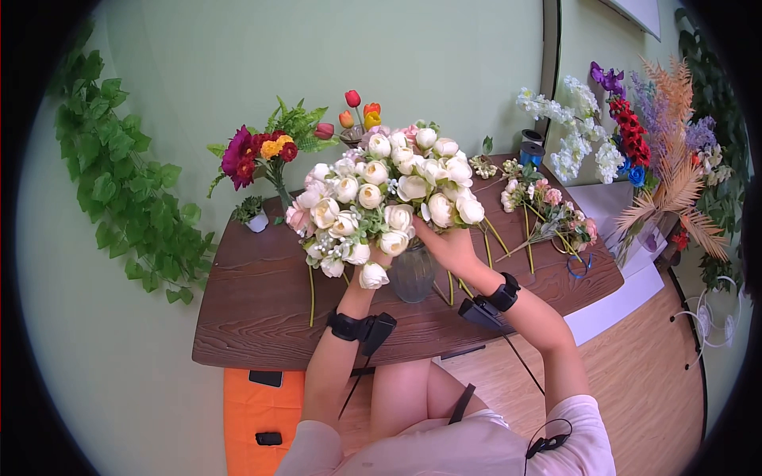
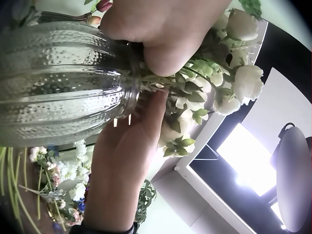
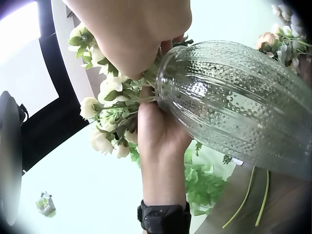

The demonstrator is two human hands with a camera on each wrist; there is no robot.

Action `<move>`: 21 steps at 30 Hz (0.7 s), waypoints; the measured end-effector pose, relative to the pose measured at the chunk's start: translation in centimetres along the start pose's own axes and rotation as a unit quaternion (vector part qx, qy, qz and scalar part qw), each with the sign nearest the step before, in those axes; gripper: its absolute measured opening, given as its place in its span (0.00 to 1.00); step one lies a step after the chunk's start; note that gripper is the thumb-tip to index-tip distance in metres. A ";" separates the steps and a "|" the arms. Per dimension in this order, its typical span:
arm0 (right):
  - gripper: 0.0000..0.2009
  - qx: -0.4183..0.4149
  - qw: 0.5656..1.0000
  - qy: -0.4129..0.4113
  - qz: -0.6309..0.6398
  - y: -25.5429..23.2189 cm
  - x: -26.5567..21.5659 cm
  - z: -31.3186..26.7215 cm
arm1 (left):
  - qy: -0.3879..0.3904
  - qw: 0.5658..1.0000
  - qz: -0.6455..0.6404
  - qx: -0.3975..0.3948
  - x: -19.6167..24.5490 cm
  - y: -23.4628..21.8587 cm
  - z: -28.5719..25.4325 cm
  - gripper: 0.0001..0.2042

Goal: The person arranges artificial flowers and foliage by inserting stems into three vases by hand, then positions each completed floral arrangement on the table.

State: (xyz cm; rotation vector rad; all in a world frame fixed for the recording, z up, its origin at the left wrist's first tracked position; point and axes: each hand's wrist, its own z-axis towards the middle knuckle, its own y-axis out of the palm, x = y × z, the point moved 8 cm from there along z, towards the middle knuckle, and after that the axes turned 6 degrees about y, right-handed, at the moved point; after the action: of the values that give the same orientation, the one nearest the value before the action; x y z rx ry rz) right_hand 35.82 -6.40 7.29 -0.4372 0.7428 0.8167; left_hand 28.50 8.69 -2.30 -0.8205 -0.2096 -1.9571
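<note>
A big bouquet of cream and pale pink artificial flowers (image 1: 371, 195) stands over the mouth of a ribbed clear glass vase (image 1: 414, 278). My left hand (image 1: 381, 258) grips its stems from the left, just above the rim. From the other side my right hand (image 1: 449, 246) holds the same bunch. In the left wrist view, the right hand's thumb lies along the stems beside the vase neck (image 2: 129, 83). Blooms and leaves hide most of my fingers in the head view. The vase (image 3: 234, 97) looks upright on the table, its bumpy glass see-through.
On the brown table (image 1: 254, 317), cut green stems (image 1: 312, 295) lie around the vase. Pink flower sprays (image 1: 548, 206) and ribbon spools (image 1: 532, 149) are at right. Behind stand a mixed bouquet (image 1: 266, 151), tulips (image 1: 353, 99) and a small potted plant (image 1: 252, 214).
</note>
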 end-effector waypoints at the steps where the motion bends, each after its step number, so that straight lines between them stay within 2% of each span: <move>1: 0.14 0.000 1.000 0.001 0.001 0.0 0.1 -0.1 | -0.004 1.000 0.000 -0.003 0.1 0.2 0.7 0.22; 7: 0.14 0.019 0.999 -0.008 -0.040 -0.5 -0.4 -0.4 | -0.021 1.000 -0.003 -0.021 2.6 -1.1 -0.4 0.23; 9: 0.15 0.028 0.999 0.030 0.012 -0.7 1.5 -0.6 | -0.026 0.999 -0.004 -0.027 3.5 -1.9 -1.6 0.23; 13: 0.16 0.001 0.999 0.050 0.021 0.1 1.4 -0.5 | -0.039 0.999 -0.002 -0.035 5.2 -2.5 -1.5 0.23; 15: 0.17 0.054 0.998 -0.004 0.012 -0.4 -0.4 -0.5 | -0.046 0.998 -0.001 -0.039 6.2 -2.0 -1.6 0.23; 16: 0.18 0.044 0.999 0.002 -0.010 -0.3 0.7 -0.6 | -0.049 0.998 -0.001 -0.042 6.7 -1.9 -1.7 0.23; 21: 0.19 0.069 0.995 -0.018 -0.069 -0.5 0.3 -1.0 | -0.067 0.996 0.001 -0.055 8.8 -1.8 -1.6 0.23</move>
State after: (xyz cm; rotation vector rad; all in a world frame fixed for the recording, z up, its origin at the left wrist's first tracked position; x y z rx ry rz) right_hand 35.94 -7.23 6.47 -0.3447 0.7225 0.6378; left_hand 23.53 2.53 2.34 -1.0248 -0.1811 -1.9264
